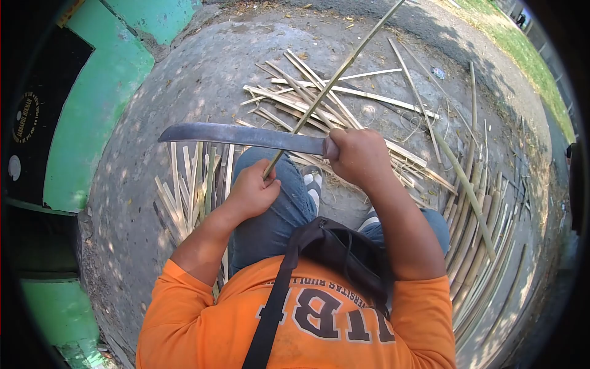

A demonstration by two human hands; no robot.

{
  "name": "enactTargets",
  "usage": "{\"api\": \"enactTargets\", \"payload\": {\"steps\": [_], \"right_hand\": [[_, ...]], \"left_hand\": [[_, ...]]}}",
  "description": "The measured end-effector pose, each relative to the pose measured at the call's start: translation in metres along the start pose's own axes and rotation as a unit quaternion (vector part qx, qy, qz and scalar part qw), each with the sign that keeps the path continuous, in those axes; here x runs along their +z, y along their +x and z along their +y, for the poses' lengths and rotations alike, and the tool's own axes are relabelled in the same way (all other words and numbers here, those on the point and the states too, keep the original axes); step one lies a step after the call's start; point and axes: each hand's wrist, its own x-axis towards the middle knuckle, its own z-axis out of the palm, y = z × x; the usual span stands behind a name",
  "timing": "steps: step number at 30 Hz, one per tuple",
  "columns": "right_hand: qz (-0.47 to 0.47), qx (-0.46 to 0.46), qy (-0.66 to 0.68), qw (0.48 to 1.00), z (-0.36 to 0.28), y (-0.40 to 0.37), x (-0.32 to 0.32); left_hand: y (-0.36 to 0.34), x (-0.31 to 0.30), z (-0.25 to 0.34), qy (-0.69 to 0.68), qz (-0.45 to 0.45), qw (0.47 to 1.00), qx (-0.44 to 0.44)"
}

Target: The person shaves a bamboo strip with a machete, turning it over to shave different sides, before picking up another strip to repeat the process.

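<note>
My right hand (361, 155) is closed around the handle of a machete (246, 135), its broad dark blade pointing left across the view. Gripped in my left hand (254, 189) is a long, thin bamboo strip (329, 86) that slants up to the right, past the top edge of the view. The blade crosses the strip just above my left fingers. Below both hands are my knees in blue jeans (261, 230), with a black waist bag (344, 246) between them.
Split bamboo pieces (307, 98) lie in a loose heap ahead on the concrete. More strips (184, 190) stand in a bundle by my left knee. Long bamboo poles (476, 240) lie to the right. A green wall (92, 111) rises at the left.
</note>
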Motion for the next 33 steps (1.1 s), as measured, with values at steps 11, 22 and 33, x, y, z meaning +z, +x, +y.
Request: {"api": "enactTargets", "payload": {"steps": [11, 22, 33], "right_hand": [[-0.014, -0.008, -0.045, 0.999, -0.007, -0.002, -0.006], [0.005, 0.06, -0.018, 0.998, 0.013, 0.002, -0.014], [-0.013, 0.031, 0.008, 0.999, 0.014, 0.0, -0.009]], "left_hand": [[0.001, 0.003, -0.005, 0.0, 0.006, 1.0, -0.001], [0.001, 0.002, 0.002, 0.023, 0.008, 1.0, 0.001], [-0.001, 0.001, 0.004, 0.047, -0.001, 0.999, 0.016]]}}
